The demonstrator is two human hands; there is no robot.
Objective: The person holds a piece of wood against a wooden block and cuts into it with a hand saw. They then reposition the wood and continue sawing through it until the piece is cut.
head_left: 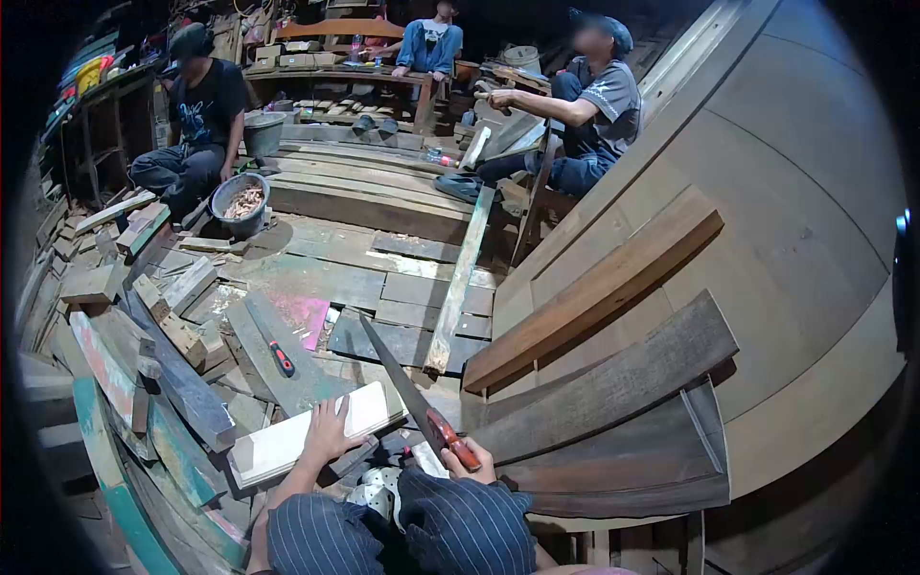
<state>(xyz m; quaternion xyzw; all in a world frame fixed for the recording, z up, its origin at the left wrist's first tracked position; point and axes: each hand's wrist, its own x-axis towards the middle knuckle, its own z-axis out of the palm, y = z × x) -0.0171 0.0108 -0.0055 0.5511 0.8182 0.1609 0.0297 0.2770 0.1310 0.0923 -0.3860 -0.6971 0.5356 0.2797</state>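
Observation:
My right hand [469,462] is closed around the reddish-brown wooden handle of a handsaw [395,372], whose long blade points up and away to the left. Under my left hand [329,431] is a white wooden board [369,410], lying at a slant in front of my knees. The fingers of that hand are spread flat over the board's top face. The saw blade passes close by the board's right end. A red-and-black handled tool [281,358] rests on a grey plank [268,335] beyond the board.
Stacked timber offcuts [177,331] crowd my left side. On my right, a brown beam [594,292] and a grey plank [623,383] lean against large panels. Ahead are a bucket of wood chips [241,206] and a long narrow plank [462,278]. Several people sit farther back.

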